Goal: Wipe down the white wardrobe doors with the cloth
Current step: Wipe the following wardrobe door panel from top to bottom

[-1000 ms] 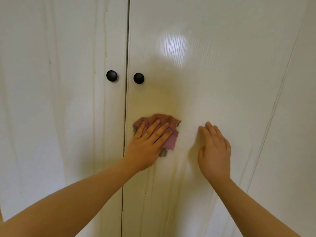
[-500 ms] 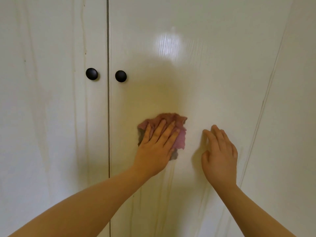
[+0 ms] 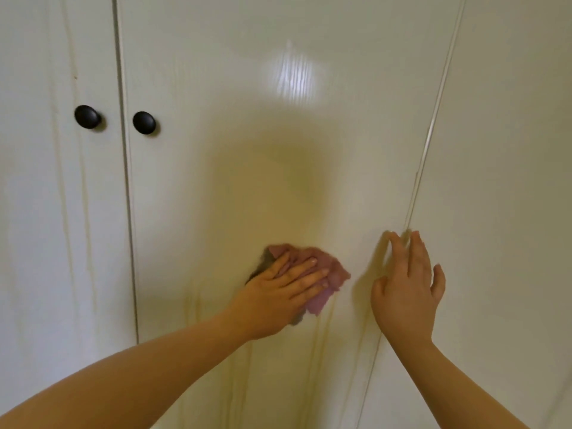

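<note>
A glossy white middle wardrobe door (image 3: 278,150) filled the centre of the frame, with faint yellowish streaks running down its lower half. A narrower left door (image 3: 46,212) took the left edge, and a right door (image 3: 510,150) the right side, each separated by a thin vertical seam.

At lower centre, the left hand (image 3: 278,292) lay flat with fingers extended, not clenched, pressing a crumpled pink cloth (image 3: 331,274) against the middle door; the flat palm likely spread pressure for wiping. At lower right, just beside the cloth, the right hand (image 3: 405,289) rested flat and empty at the seam, fingers spread upward, probably bracing the door against the push.

In the upper left, two round black knobs (image 3: 87,117) (image 3: 144,122) sat either side of the left seam.
</note>
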A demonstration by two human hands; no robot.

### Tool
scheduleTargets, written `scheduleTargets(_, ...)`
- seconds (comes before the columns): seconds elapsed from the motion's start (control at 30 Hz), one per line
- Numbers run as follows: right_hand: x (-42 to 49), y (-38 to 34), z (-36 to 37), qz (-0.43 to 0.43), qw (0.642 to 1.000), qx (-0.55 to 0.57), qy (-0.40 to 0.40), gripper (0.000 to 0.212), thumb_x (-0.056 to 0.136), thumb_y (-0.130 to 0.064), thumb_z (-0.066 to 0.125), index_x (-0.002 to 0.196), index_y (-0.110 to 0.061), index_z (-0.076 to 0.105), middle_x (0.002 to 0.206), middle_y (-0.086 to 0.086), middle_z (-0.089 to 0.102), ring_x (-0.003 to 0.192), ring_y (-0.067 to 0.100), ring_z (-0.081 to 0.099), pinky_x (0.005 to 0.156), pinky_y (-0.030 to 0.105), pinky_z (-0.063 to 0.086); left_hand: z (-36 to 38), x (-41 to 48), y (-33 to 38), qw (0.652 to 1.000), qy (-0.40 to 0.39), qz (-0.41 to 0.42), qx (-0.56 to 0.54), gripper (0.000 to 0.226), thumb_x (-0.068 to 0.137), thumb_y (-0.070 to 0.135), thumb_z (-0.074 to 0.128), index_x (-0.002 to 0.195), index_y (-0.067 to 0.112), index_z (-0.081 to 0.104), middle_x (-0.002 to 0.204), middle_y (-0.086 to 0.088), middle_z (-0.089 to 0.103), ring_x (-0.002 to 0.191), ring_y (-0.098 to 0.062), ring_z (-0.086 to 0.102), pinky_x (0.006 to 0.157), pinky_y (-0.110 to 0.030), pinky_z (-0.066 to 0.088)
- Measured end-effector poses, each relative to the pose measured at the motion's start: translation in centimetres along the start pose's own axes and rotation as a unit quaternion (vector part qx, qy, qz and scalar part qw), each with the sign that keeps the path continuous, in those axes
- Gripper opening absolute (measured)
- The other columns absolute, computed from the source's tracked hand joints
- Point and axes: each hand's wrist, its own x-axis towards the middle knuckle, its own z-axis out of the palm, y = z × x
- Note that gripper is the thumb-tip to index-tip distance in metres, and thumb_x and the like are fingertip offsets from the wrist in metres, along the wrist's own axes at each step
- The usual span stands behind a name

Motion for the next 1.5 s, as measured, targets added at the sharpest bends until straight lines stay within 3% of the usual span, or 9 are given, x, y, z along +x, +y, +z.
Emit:
scheduleTargets(0.23, 0.4, 2.2, 0.0, -0.032, 0.995, -0.007, -0.093, 0.069, 0.084, -0.001, 0.036, 0.148, -0.012, 0.013, 0.155, 0.007, 0.009, 0.143, 0.021, 0.010, 0.113, 0.044, 0.006, -0.8, 4.4, 0.6, 0.987, 0.039, -0.156, -0.011, 0.050, 0.092, 0.031, 0.042, 0.138, 0.012, 0.039, 0.144, -0.010, 0.045, 0.135, -0.030, 0.031, 0.113, -0.051, 0.016)
scheduleTargets(0.47, 0.7, 3.9, -0.5, -0.089, 0.990, -0.065, -0.082, 0.072, 0.073, 0.005, 0.052, 0.142, -0.007, 0.034, 0.147, 0.012, 0.034, 0.133, 0.028, 0.037, 0.103, 0.051, 0.026, 0.2, 3.0, 3.1, 0.999, -0.015, 0.029, 0.012, 0.053, 0.087, 0.032, 0.037, 0.137, 0.014, 0.036, 0.140, -0.003, 0.050, 0.132, -0.024, 0.033, 0.114, -0.044, 0.011)
scheduleTargets(0.63, 0.7, 4.8, -0.5, -0.108, 0.987, -0.071, -0.098, 0.072, 0.071, 0.002, 0.045, 0.141, -0.006, 0.034, 0.147, 0.012, 0.032, 0.132, 0.025, 0.036, 0.101, 0.046, 0.022, -0.4, 6.0, 3.6, 0.991, 0.010, -0.136, -0.013, 0.052, 0.088, 0.026, 0.041, 0.138, 0.011, 0.038, 0.142, -0.011, 0.046, 0.135, -0.030, 0.031, 0.114, -0.050, 0.013)
scheduleTargets(0.77, 1.1, 5.3, -2.1, -0.145, 0.968, -0.070, -0.192, 0.079, 0.061, -0.025, -0.013, 0.139, -0.016, -0.019, 0.142, -0.002, -0.028, 0.132, 0.014, -0.020, 0.106, 0.037, -0.011, 0.3, 3.0, 6.2, 0.997, -0.061, 0.032, -0.018, 0.055, 0.085, 0.031, 0.034, 0.137, 0.014, 0.036, 0.141, -0.004, 0.047, 0.133, -0.024, 0.032, 0.117, -0.044, 0.003)
scheduleTargets(0.83, 1.3, 5.4, -2.7, -0.149, 0.964, -0.050, -0.213, 0.072, 0.062, -0.026, -0.016, 0.133, -0.018, -0.030, 0.134, -0.007, -0.040, 0.127, 0.011, -0.031, 0.103, 0.033, -0.021, 0.2, 3.9, 5.0, 0.998, -0.051, 0.038, 0.000, 0.055, 0.084, 0.030, 0.034, 0.137, 0.014, 0.035, 0.141, -0.003, 0.048, 0.133, -0.024, 0.032, 0.117, -0.044, 0.005)
scheduleTargets(1.0, 1.5, 5.3, -2.6, -0.117, 0.971, 0.080, -0.195, 0.069, 0.085, 0.007, 0.026, 0.147, -0.011, 0.004, 0.150, -0.005, -0.008, 0.142, 0.011, -0.003, 0.118, 0.035, 0.007, -1.6, 10.5, 1.5, 0.989, 0.040, -0.144, -0.011, 0.052, 0.085, 0.027, 0.044, 0.135, 0.012, 0.042, 0.138, -0.012, 0.051, 0.133, -0.031, 0.032, 0.114, -0.049, 0.007)
scheduleTargets(1.17, 0.2, 5.8, -2.4, -0.057, 0.978, 0.122, -0.158, 0.065, 0.080, -0.005, 0.019, 0.145, -0.007, 0.023, 0.151, 0.009, 0.025, 0.141, 0.021, 0.020, 0.115, 0.030, 0.012, 0.0, 7.3, 4.4, 0.992, -0.047, 0.116, -0.019, 0.053, 0.086, 0.031, 0.036, 0.134, 0.018, 0.053, 0.141, -0.003, 0.050, 0.135, -0.027, 0.028, 0.118, -0.046, -0.001)
scheduleTargets(1.37, 0.2, 5.7, -1.7, -0.059, 0.983, 0.106, -0.137, 0.070, 0.074, -0.006, 0.015, 0.144, -0.003, 0.023, 0.151, 0.014, 0.025, 0.141, 0.026, 0.020, 0.114, 0.032, 0.014, -0.7, 9.6, 3.3, 0.999, 0.006, -0.047, -0.025, 0.051, 0.086, 0.026, 0.040, 0.133, 0.012, 0.054, 0.141, -0.011, 0.048, 0.135, -0.031, 0.029, 0.115, -0.047, 0.008)
scheduleTargets(1.5, -0.1, 5.2, -1.7, -0.049, 0.978, 0.107, -0.173, 0.053, 0.094, -0.011, 0.024, 0.146, -0.008, 0.015, 0.154, 0.008, 0.013, 0.144, 0.019, 0.009, 0.115, 0.027, 0.007, 0.5, 7.2, 6.3, 0.994, -0.025, 0.084, -0.063, 0.046, 0.087, 0.022, 0.041, 0.130, 0.018, 0.058, 0.141, -0.005, 0.049, 0.136, -0.029, 0.029, 0.116, -0.046, 0.011)
